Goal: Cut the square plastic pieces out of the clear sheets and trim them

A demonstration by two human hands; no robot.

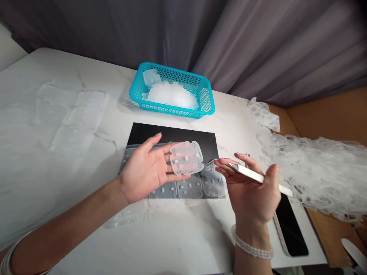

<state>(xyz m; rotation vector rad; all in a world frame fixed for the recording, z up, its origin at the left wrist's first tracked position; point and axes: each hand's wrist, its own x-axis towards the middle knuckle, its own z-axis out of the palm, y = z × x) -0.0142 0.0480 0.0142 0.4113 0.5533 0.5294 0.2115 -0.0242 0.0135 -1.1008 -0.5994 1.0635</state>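
Note:
My left hand (147,168) is palm up with its fingers stretched out. A translucent, square-ish plastic piece (186,158) with scalloped edges and small pegs lies across those fingers. Between thumb and palm, my right hand (254,187) holds a slim white pen-like craft knife (250,173), its metal tips partly visible. A thin clear strip (210,163) runs from the piece's right edge to my right fingertips; whether they pinch it I cannot tell. Under both hands, a sheet of similar joined pieces (189,187) lies over a black board (177,131).
A turquoise basket (174,110) behind the board holds a heap of translucent pieces (169,93). Clear sheets (77,114) lie at left. At right, a pile of clear scraps (323,172) fills a cardboard box (332,110). A phone (292,229) lies near my right wrist.

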